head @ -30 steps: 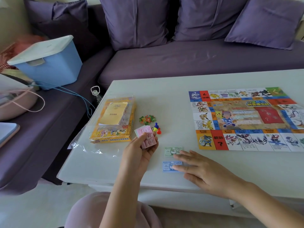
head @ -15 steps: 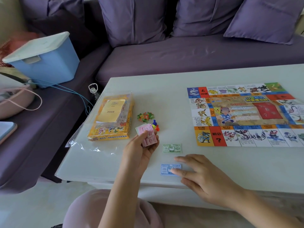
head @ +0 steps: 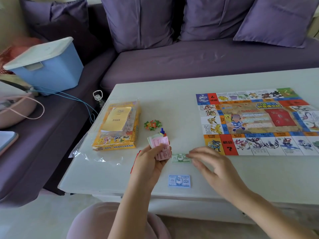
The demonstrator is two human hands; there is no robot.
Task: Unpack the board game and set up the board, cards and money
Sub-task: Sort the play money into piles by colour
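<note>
Counter [head: 172, 104], one, pale: carries everything listed below.

Board [head: 255, 121], one: unfolded flat on the counter's right half, well apart from the box. Picture squares run round its rim, and two red squares are each marked "?".

Box [head: 119, 138], one, yellow: lies flat near the counter's left edge in a clear plastic bag [head: 96, 157]. One yellow leaflet [head: 117, 119] printed with Chinese characters lies on its lid.

Hands, two, apart.
- Left hand [head: 151, 161]: raised near the counter's front edge, fingers and thumb curled round a stack of pink notes [head: 161, 146].
- Right hand [head: 212, 166]: motion-blurred, palm down, fingers spread and relaxed. Its fingertips are at the right end of the green note [head: 179, 158]; contact cannot be told.

Loose notes, two, flat on the counter: the green note between the hands, and a blue note [head: 179, 181] nearer the front edge, marked "500".

Paper pieces [head: 152, 125], one small heap, green, orange and red: right of the box.

Pawns [head: 162, 131], small cluster behind the stack: one blue pawn shows, count unclear.
</note>
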